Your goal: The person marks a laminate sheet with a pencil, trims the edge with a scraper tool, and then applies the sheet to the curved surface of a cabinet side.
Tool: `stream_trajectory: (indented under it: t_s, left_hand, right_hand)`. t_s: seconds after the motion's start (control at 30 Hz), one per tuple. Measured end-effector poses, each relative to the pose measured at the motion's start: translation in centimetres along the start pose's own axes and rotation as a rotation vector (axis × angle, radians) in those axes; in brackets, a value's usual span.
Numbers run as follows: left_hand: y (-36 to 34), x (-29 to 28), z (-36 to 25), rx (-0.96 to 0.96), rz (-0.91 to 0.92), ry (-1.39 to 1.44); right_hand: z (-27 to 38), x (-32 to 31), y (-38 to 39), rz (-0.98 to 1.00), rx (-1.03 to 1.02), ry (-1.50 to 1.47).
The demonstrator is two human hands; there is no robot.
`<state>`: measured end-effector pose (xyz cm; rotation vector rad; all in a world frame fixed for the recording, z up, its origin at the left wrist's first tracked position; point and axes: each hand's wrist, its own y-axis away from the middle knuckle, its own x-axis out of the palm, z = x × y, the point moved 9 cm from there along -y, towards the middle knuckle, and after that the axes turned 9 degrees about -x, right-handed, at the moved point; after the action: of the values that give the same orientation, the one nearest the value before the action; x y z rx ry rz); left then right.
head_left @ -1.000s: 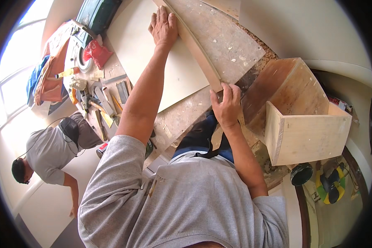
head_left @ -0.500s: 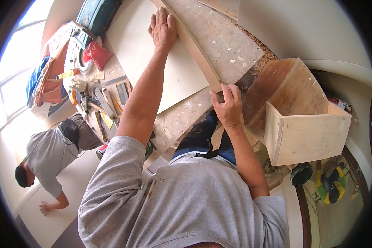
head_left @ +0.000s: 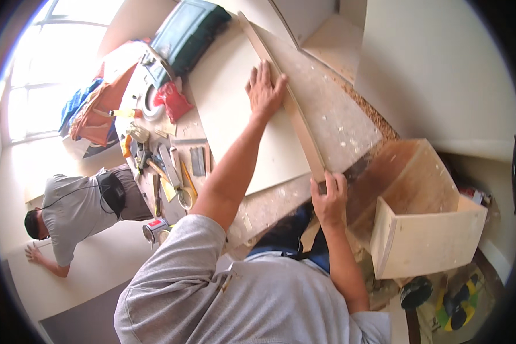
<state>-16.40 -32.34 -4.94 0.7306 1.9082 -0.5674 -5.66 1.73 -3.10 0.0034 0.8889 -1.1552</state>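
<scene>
A pale flat panel [head_left: 226, 86] lies on a worn work table, with a narrow brown wooden strip [head_left: 298, 120] along its right long edge. My left hand [head_left: 264, 94] is open, resting flat on the panel with its fingertips and thumb at the strip, partway along its length. At the strip's near end, my right hand [head_left: 331, 200] is closed, thumb and fingers pinching that end. What lies under the right fingertips is hidden.
An open wooden box [head_left: 427, 243] stands on the right. A green case [head_left: 192, 31], red bag [head_left: 172, 102], tools and a paint can [head_left: 155, 230] lie left of the panel. Another person [head_left: 86, 198] leans over a white surface at far left. A large pale board [head_left: 436, 74] rises at back right.
The view has shifted, so the table and box appear lower. Both hands stay at the strip, the right one still at its near end. The other person's hand has moved across the white surface.
</scene>
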Motion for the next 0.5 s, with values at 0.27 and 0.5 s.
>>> stream_trajectory:
  t_s: [0.27,0.5]
  left_hand:
    - [0.4,-1.3,-0.9,-0.023,0.03,0.038]
    - [0.1,-1.1,-0.6,-0.03,0.02,0.022]
  right_hand:
    - [0.1,-0.2,0.2,0.026,0.037,-0.012]
    - [0.0,-0.1,-0.2,0.039,0.04,-0.013]
